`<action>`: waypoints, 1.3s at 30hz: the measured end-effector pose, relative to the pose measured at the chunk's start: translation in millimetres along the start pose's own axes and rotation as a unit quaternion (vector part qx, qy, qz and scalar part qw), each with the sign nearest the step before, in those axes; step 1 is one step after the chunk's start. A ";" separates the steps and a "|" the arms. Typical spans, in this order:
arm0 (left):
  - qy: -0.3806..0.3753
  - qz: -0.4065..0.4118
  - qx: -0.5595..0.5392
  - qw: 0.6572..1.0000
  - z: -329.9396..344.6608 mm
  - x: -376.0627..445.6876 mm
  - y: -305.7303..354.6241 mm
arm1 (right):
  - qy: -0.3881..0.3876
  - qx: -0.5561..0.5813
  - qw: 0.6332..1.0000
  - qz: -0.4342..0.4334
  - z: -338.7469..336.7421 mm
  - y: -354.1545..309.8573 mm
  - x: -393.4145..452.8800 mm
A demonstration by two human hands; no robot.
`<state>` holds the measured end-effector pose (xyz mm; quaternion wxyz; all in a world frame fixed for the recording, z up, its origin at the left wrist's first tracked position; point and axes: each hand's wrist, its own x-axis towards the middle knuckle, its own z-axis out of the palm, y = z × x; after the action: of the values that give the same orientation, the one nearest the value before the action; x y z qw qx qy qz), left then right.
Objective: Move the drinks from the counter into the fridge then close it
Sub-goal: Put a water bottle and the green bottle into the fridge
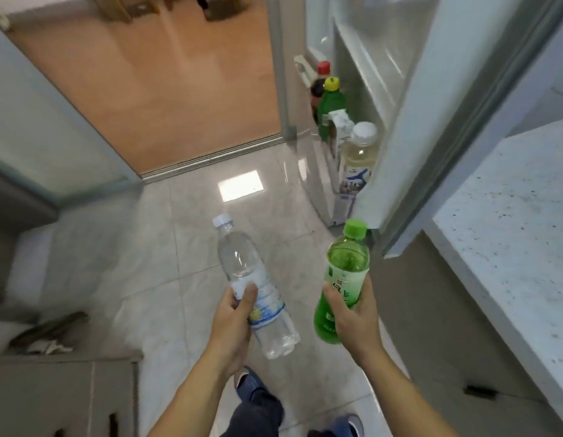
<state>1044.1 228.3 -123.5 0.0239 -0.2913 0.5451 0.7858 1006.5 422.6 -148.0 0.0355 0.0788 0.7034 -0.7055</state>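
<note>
We hold two bottles side by side over the floor [185,247]: water bottle [258,288] in left hand [232,323], tea bottle [343,279] in right hand [352,313], apart from each other. Ahead and right, the fridge door [409,99] stands open, its door shelf [333,184] holding four bottles and a carton [338,137] in a row. Desk [510,216] far right, behind the door edge. Doorway ahead left; cabinet [62,395] lower left

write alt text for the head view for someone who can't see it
A person's left hand holds a clear water bottle and the right hand a green bottle, over a tiled floor. Ahead, the open fridge door already holds several drinks.
</note>
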 end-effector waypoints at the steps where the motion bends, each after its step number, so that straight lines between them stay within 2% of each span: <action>1: 0.010 0.007 -0.012 1.000 -13.6 6.3 8.3 | -0.012 -0.005 1.000 -0.005 18.7 -2.7 5.4; 10: 0.051 0.050 -0.044 0.996 -126.5 79.2 86.9 | -0.072 -0.037 0.996 -0.040 187.3 -31.0 53.9; 17: 0.042 0.062 -0.005 0.997 -168.1 143.9 147.4 | -0.083 -0.030 0.996 -0.020 276.7 -49.0 100.9; 23: 0.039 0.059 0.009 0.997 -163.1 230.0 183.7 | -0.082 -0.028 0.996 -0.017 321.0 -51.1 179.0; 31: 0.029 0.067 0.052 0.996 -127.6 362.8 257.3 | -0.070 -0.014 0.997 -0.001 359.1 -69.2 325.4; 39: -0.037 0.060 0.068 0.995 -65.7 484.6 319.0 | 0.011 -0.004 1.000 -0.003 365.0 -96.6 456.5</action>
<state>557.4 -93.7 -104.7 0.0166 -0.2268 0.6123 0.7572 519.0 86.8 -127.0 0.0257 0.0842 0.7067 -0.7020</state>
